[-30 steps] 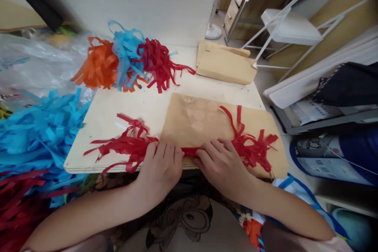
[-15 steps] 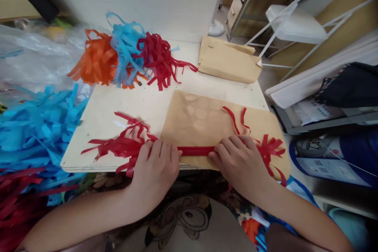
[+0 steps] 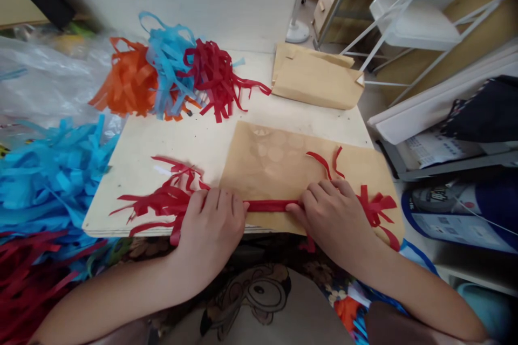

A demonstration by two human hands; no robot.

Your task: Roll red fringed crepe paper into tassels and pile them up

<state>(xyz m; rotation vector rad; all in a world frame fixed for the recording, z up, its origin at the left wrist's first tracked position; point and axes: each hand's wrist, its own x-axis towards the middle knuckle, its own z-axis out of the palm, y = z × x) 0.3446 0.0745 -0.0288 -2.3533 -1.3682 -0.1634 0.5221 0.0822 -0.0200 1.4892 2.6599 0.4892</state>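
Note:
A red fringed paper strip point(image 3: 271, 205) lies along the near edge of a brown paper sheet point(image 3: 279, 164) on a small pale wooden board point(image 3: 194, 140). My left hand point(image 3: 210, 232) presses down on the strip's left part, fingers curled over it, with red fringe point(image 3: 162, 199) spreading to its left. My right hand point(image 3: 334, 221) is closed on the strip further right, red fringe point(image 3: 376, 210) sticking out beyond it. The strip's folded band is stretched flat between the two hands.
At the board's back lie orange point(image 3: 125, 81), blue point(image 3: 170, 64) and red point(image 3: 214, 78) fringe bundles and a folded brown paper bag point(image 3: 315, 78). A heap of blue fringe point(image 3: 48, 172) and red fringe point(image 3: 24, 275) sits left. White racks point(image 3: 404, 21) and shelves stand right.
My right hand has slid right along the strip, so more flat red band shows between the hands. The left hand has stayed put. The view has shifted slightly.

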